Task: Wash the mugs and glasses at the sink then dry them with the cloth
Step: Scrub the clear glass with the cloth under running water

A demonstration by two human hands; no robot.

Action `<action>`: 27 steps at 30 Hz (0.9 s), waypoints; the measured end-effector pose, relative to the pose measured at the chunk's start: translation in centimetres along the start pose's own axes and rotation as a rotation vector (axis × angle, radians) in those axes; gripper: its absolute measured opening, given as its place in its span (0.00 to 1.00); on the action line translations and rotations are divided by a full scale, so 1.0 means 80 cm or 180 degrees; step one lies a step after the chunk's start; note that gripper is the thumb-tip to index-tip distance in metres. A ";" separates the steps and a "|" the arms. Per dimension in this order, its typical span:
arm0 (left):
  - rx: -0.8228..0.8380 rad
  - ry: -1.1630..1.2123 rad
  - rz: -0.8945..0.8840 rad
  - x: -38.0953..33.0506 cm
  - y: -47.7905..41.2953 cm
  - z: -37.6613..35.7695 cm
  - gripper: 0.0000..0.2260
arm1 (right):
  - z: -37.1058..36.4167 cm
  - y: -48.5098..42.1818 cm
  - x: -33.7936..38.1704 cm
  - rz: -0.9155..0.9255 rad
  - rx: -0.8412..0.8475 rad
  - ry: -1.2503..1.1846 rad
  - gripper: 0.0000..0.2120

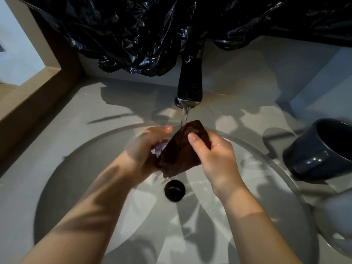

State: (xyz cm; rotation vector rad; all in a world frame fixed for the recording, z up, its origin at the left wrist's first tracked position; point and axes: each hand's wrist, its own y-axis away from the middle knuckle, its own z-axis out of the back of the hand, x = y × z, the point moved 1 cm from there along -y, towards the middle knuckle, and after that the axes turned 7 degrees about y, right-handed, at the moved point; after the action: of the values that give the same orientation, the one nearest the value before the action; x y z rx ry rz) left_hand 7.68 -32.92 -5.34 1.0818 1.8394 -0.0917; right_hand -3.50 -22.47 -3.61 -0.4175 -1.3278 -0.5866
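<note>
Over the sink basin (91,174), both hands work under the running water (184,117) from the dark faucet (190,86). My right hand (215,155) grips a dark brown cloth (177,153), thumb pressed on top of it. My left hand (142,149) holds what looks like a clear glass (159,149). Only a faint purple-tinted sliver of it shows, because the cloth and my fingers cover the remainder. A dark blue mug (320,149) lies tilted on the counter at the right, its opening facing up and to the right.
Crumpled black plastic sheeting (142,35) hangs over the back of the counter above the faucet. The round black drain (174,190) sits just below my hands. A blurred white rounded object (335,216) is at the lower right edge. A wooden frame (38,88) borders the counter's left side.
</note>
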 end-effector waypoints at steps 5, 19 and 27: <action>-0.0114 -0.0060 0.0114 0.008 0.003 -0.020 0.24 | -0.003 0.004 0.002 0.0446 0.0136 0.0585 0.07; -0.0435 -0.0357 0.0306 -0.010 0.009 0.000 0.18 | -0.020 0.008 -0.009 0.0489 0.1596 0.2254 0.16; -0.0495 -0.0832 -0.0788 -0.007 -0.004 -0.007 0.09 | -0.032 0.009 -0.017 0.0184 0.1768 0.0558 0.14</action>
State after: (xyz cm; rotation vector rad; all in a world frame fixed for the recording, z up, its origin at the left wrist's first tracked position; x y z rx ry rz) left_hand 7.15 -33.21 -4.73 0.6962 1.7037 -0.2216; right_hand -1.29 -23.22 -5.39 0.0506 -1.2434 -0.1829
